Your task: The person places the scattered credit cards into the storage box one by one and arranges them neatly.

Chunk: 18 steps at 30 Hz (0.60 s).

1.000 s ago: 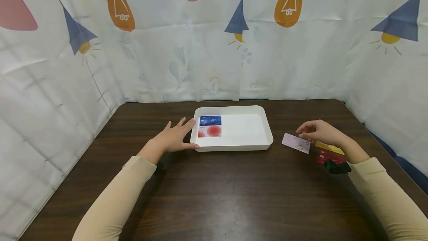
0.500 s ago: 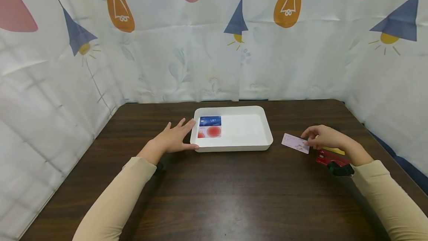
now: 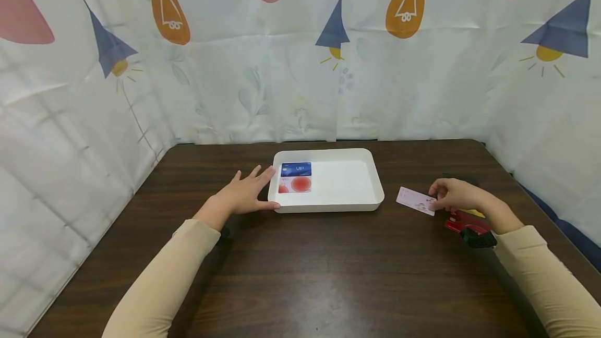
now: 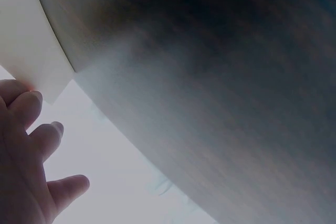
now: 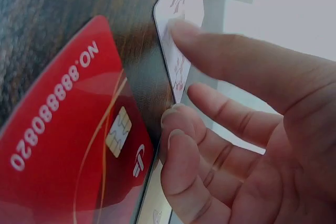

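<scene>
Right grip [image 3: 453,195] loosely parted, I touch the pink card [image 3: 413,200] at its right end, flat on the bench [image 3: 328,265] right of the tray [image 3: 345,186], which my spread left grip [image 3: 240,195] probably steadies.

A curtained booth, lamp-print fabric [image 3: 291,82] around three sides of a wood-grain table [image 3: 347,265]

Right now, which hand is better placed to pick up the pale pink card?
Probably the right hand: it is at the near-right end of the pale pink card, while the left hand is at the left end of the white tray.
</scene>
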### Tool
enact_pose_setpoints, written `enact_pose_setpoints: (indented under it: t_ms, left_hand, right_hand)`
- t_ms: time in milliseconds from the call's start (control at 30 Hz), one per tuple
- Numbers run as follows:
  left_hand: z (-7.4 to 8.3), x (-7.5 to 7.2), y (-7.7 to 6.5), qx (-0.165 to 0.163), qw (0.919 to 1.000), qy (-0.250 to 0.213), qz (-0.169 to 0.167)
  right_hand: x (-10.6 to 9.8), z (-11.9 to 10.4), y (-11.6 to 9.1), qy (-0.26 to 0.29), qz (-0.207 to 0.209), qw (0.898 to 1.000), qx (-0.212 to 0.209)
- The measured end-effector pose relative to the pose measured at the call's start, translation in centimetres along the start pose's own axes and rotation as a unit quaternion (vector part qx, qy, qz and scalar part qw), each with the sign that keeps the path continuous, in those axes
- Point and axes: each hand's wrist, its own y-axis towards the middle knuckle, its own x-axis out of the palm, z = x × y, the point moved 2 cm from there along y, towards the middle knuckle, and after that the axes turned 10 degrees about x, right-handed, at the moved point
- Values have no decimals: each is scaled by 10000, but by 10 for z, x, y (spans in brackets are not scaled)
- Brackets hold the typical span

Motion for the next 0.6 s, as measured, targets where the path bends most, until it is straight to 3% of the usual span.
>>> enact_pose_setpoints:
  t_ms: [267, 600]
  left_hand:
    - [-1, 0, 1, 23, 10000, 13, 45]
    - [-2, 1, 0, -1, 10000, -16, 39]
  right_hand:
    - [3, -5, -1, -101, 30, 9999, 58]
    - [1, -5, -3, -577, 358, 9976, 94]
